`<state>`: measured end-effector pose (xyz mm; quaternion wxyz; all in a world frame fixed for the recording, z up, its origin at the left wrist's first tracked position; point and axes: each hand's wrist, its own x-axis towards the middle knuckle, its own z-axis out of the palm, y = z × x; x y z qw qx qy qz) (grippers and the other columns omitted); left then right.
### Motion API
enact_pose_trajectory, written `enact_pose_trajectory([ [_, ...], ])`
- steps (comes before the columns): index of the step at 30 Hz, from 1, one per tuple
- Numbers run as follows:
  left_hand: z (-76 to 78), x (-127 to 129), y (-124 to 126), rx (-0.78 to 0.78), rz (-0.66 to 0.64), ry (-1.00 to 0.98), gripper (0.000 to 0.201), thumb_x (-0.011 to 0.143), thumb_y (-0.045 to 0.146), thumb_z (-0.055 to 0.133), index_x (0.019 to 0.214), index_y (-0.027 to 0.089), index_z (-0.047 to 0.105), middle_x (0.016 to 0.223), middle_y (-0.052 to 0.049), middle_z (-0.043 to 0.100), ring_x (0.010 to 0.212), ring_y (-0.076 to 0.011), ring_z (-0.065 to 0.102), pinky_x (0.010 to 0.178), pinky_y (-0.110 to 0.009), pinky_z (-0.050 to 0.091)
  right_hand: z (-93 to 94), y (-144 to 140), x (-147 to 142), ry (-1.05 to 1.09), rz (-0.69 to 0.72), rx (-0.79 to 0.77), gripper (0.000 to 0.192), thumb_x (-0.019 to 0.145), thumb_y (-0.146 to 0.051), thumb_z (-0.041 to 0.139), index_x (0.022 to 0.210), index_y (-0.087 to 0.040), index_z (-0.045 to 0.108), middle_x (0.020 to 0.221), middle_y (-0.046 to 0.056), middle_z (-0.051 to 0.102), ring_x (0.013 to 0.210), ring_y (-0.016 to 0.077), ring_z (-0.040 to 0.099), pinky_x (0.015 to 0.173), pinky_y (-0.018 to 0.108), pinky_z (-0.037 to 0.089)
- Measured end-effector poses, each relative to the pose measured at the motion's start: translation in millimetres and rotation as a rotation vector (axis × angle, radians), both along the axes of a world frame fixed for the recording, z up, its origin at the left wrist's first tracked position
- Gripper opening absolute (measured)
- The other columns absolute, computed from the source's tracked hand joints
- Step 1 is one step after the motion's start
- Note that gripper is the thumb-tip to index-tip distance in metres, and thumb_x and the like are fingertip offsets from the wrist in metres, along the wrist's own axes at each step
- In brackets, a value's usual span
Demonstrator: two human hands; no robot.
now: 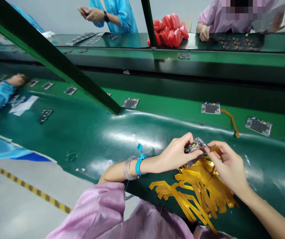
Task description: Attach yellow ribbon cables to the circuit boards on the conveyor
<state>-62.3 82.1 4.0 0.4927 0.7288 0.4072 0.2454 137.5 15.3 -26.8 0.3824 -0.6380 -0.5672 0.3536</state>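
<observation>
Nearest lies a heap of amber flex strips [197, 191] on the green tabletop [87, 136]. Just above it, the left hand [176, 154] pinches a small circuit board [195, 146] between thumb and fingers, while the right hand [228, 166] pinches a strip end at the board's edge. Farther off, more boards [210, 108] sit on the conveyor belt [172, 106]; beyond, red packets [169, 30] and co-workers' hands [92, 14].

Left hand [176, 154]: reaching in from the lower left, forearm bare, pink sleeve pushed back, blue strap and clear bangle at the wrist. Thumb and fingers pinched shut on a small board [195, 146]. Right hand [228, 166]: entering from the lower right, fingertips pinched at the board's right edge. Hands nearly touching.
</observation>
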Motion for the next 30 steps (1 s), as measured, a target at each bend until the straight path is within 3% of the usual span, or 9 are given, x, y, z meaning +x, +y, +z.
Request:
enact_pose_trajectory([
  [6, 1.7, 3, -11, 0.030, -0.054, 0.031, 0.033, 0.092, 0.035, 0.064, 0.080, 0.022, 0.036, 0.067, 0.007, 0.046, 0.058, -0.0100, 0.038, 0.056, -0.026, 0.031, 3.9, -13, -1, -0.076, -0.083, 0.058, 0.010, 0.093, -0.032, 0.065, 0.097, -0.024, 0.068, 0.065, -0.004, 0.053, 0.057, 0.0147, 0.047, 0.056, 0.028, 0.038],
  [13, -4.8, 5, -12, -0.074, -0.057, 0.006, 0.034, 0.090, 0.036, 0.065, 0.081, 0.022, 0.036, 0.070, 0.006, 0.049, 0.062, -0.0107, 0.042, 0.057, -0.026, 0.034, 6.5, -19, -3, -0.155, -0.037, 0.145, 0.010, 0.090, -0.021, 0.060, 0.095, -0.024, 0.068, 0.057, -0.007, 0.046, 0.049, 0.0123, 0.043, 0.054, 0.026, 0.038],
  [17, -5.9, 6, 2, -0.376, -0.120, -0.222, 0.032, 0.087, 0.039, 0.070, 0.088, 0.020, 0.044, 0.085, 0.001, 0.058, 0.075, -0.0128, 0.053, 0.068, -0.027, 0.043, 18.6, -19, 2, 0.123, -0.008, -0.001, 0.027, 0.093, -0.038, 0.064, 0.118, -0.027, 0.058, 0.068, -0.005, 0.052, 0.060, 0.0147, 0.049, 0.056, 0.025, 0.043],
  [20, -1.0, 6, 10, -0.537, -0.137, -0.237, 0.034, 0.084, 0.043, 0.073, 0.088, 0.018, 0.049, 0.084, 0.000, 0.059, 0.073, -0.0123, 0.055, 0.067, -0.026, 0.043, 29.8, -19, 7, 0.204, -0.014, -0.116, 0.020, 0.097, -0.046, 0.058, 0.103, -0.027, 0.061, 0.068, -0.003, 0.056, 0.061, 0.0143, 0.051, 0.056, 0.023, 0.044],
  [22, 2.6, 4, 12, -0.537, -0.161, -0.202, 0.037, 0.081, 0.043, 0.076, 0.085, 0.017, 0.051, 0.081, 0.001, 0.058, 0.070, -0.0114, 0.052, 0.063, -0.025, 0.041, 35.6, -19, 8, 0.194, 0.001, -0.179, 0.026, 0.095, -0.048, 0.061, 0.085, -0.025, 0.063, 0.069, -0.002, 0.059, 0.064, 0.0136, 0.056, 0.058, 0.022, 0.047],
  [26, 6.6, -1, 12, -0.444, -0.261, -0.157, 0.033, 0.082, 0.041, 0.075, 0.086, 0.017, 0.052, 0.080, 0.002, 0.055, 0.070, -0.0110, 0.049, 0.062, -0.024, 0.039, 42.8, -19, 4, 0.314, 0.036, -0.314, 0.030, 0.083, -0.052, 0.074, 0.080, -0.022, 0.070, 0.089, 0.005, 0.074, 0.079, 0.0187, 0.073, 0.073, 0.027, 0.059],
  [30, 7.9, -7, 11, -0.409, -0.293, -0.081, 0.031, 0.084, 0.041, 0.073, 0.088, 0.017, 0.053, 0.082, 0.002, 0.057, 0.071, -0.0115, 0.051, 0.062, -0.024, 0.039, 45.6, -19, -2, 0.374, -0.004, -0.382, 0.032, 0.078, -0.053, 0.079, 0.076, -0.021, 0.071, 0.073, 0.004, 0.076, 0.069, 0.0195, 0.076, 0.069, 0.027, 0.064],
])
